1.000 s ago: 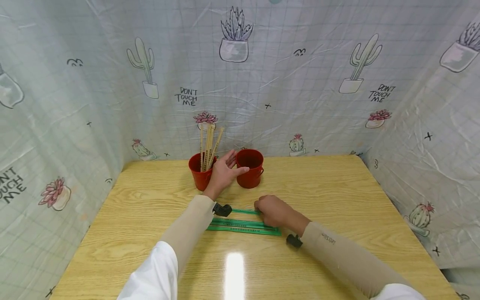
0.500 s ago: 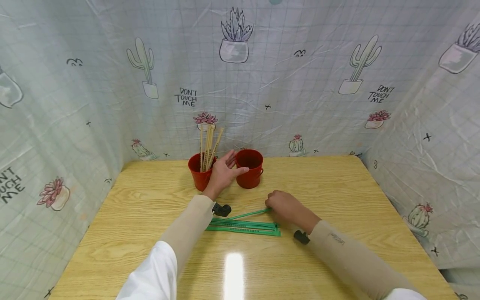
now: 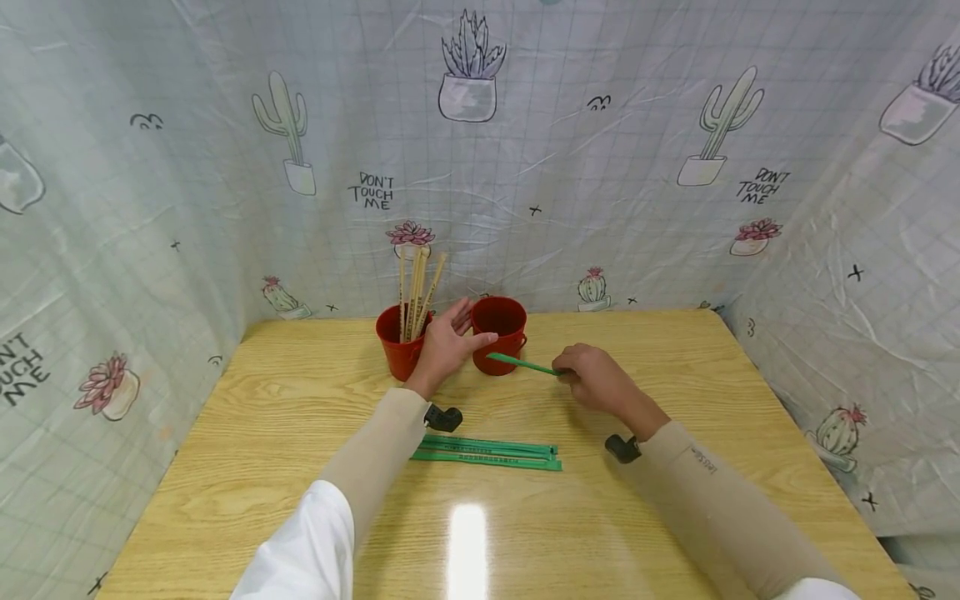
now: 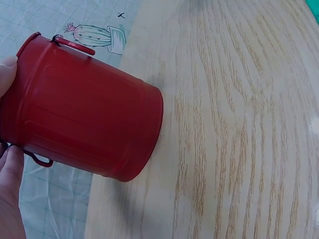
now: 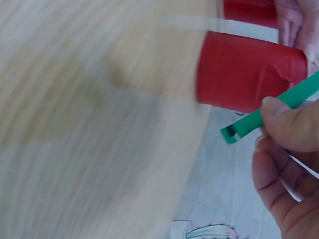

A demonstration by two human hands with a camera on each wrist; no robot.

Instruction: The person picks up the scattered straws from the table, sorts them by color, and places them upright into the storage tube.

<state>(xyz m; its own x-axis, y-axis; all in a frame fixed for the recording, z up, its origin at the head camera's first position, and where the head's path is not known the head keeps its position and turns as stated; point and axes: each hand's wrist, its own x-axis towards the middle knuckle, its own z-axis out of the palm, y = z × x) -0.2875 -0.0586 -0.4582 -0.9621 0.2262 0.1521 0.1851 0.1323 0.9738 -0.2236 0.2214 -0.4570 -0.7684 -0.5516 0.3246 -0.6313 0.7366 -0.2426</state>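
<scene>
My right hand (image 3: pixel 596 379) pinches a thin green strip (image 3: pixel 521 362) near one end, just right of a red bucket (image 3: pixel 498 360). In the right wrist view, thumb and fingers hold this flat strip (image 5: pixel 249 124), whose near end has a dark mark and a small notch. The strip's far end is in front of the bucket in the head view. With my left hand (image 3: pixel 447 343) I grip the bucket's upper part, thumb in front and fingers along its left side. To the left stands another red bucket (image 3: pixel 402 358) with several tan sticks (image 3: pixel 414 300) upright in it.
Several green strips (image 3: pixel 487 458) with dark printing lie side by side on the wooden table (image 3: pixel 615 517), partly hidden by the left forearm. A cloth curtain (image 3: pixel 540 150) with printed cacti hangs behind the buckets and along both sides.
My right hand has lifted one green strip off the row and moved it up and away, toward the right-hand bucket. My left hand stays at that bucket.
</scene>
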